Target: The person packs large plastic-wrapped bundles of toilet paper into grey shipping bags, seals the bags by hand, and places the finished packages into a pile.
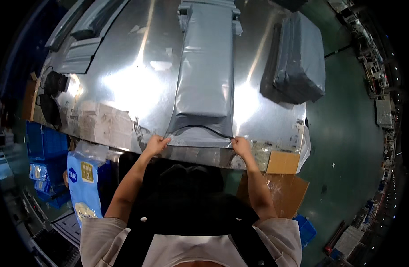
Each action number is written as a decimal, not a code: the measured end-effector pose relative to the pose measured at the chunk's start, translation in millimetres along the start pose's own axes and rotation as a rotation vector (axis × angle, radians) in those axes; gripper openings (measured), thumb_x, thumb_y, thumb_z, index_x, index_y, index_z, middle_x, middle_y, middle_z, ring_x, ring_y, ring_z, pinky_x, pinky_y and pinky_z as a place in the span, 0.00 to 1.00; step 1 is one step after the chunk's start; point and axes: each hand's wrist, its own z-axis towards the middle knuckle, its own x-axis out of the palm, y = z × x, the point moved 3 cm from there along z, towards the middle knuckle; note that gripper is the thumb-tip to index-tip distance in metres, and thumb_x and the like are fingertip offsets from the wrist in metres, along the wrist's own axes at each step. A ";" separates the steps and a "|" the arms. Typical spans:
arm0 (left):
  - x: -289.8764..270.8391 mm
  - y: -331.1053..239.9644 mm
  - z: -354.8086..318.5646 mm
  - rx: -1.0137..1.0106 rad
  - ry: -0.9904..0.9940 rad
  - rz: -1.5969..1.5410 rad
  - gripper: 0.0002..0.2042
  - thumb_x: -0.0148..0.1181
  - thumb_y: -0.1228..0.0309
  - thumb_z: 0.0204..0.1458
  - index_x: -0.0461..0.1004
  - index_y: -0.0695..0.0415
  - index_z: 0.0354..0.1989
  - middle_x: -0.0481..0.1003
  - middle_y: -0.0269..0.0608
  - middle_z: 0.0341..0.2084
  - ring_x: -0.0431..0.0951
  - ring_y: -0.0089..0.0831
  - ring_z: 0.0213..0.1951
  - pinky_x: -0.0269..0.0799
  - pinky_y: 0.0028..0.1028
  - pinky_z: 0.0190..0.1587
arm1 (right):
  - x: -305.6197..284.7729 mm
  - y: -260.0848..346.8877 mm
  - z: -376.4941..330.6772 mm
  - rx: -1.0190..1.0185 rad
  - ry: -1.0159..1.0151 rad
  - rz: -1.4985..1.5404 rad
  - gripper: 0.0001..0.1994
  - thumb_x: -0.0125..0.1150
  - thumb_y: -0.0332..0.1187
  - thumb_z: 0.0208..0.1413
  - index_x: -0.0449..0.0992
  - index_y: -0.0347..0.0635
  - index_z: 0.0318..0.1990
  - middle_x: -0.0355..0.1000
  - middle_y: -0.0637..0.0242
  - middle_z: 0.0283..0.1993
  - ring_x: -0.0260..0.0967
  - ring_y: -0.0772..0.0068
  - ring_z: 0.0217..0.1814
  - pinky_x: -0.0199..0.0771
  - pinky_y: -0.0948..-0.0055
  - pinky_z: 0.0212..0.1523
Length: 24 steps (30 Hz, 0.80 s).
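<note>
A long grey plastic mailing bag (204,84), filled out with a boxy bulk, lies lengthwise on the metal table (164,49) in front of me. Its open mouth faces me, with a dark gap under the upper edge and a paler flap along the front. At the left corner of this mouth, my left hand (157,145) pinches the bag between closed fingers. My right hand (241,146) grips the opposite corner the same way, so the flap is drawn out between both hands near the table's front edge. What fills the bag is hidden.
More grey bags (240,20) lie beyond the far end. A grey wrapped stack (300,58) stands at the right edge. Flat grey bags (82,53) and a black strapped item (53,84) lie left. Below are a blue package (84,187), blue crates (44,142) and a cardboard box (286,191).
</note>
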 end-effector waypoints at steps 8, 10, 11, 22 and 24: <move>15.7 15.8 -39.1 0.080 -0.054 -0.246 0.22 0.42 0.60 0.56 0.70 0.65 0.18 0.68 0.38 0.09 0.68 0.23 0.12 0.63 0.22 0.17 | 69.6 149.6 -28.7 -0.289 0.147 -0.039 0.14 0.47 0.40 0.49 0.70 0.39 0.32 0.69 0.49 0.33 0.66 0.49 0.36 0.65 0.57 0.37; 14.6 12.9 -38.7 0.077 -0.059 -0.216 0.21 0.42 0.60 0.56 0.70 0.65 0.19 0.69 0.38 0.10 0.68 0.23 0.12 0.64 0.22 0.17 | 80.4 153.7 -1.1 -0.259 0.189 -0.043 0.15 0.46 0.37 0.49 0.70 0.39 0.41 0.66 0.51 0.45 0.63 0.54 0.48 0.61 0.58 0.48; 14.6 10.0 -38.7 0.066 -0.059 -0.197 0.21 0.42 0.60 0.56 0.70 0.65 0.20 0.69 0.39 0.10 0.68 0.22 0.12 0.64 0.22 0.17 | 88.4 148.5 18.2 -0.282 0.048 0.017 0.14 0.45 0.37 0.50 0.71 0.42 0.40 0.68 0.53 0.43 0.64 0.53 0.46 0.63 0.58 0.46; -5.6 25.9 -22.3 0.212 0.095 -0.298 0.09 0.43 0.74 0.54 0.69 0.67 0.29 0.71 0.36 0.25 0.70 0.23 0.31 0.66 0.22 0.37 | 120.3 236.7 -27.9 -0.622 0.099 0.316 0.07 0.54 0.30 0.44 0.71 0.40 0.32 0.69 0.56 0.29 0.66 0.53 0.35 0.66 0.62 0.35; -4.3 23.9 -22.6 0.196 0.140 -0.424 0.09 0.42 0.75 0.54 0.69 0.66 0.32 0.71 0.35 0.28 0.70 0.22 0.32 0.66 0.22 0.39 | 120.5 242.3 -28.3 -0.660 0.115 0.288 0.05 0.54 0.29 0.44 0.70 0.39 0.30 0.67 0.56 0.30 0.65 0.53 0.35 0.66 0.62 0.34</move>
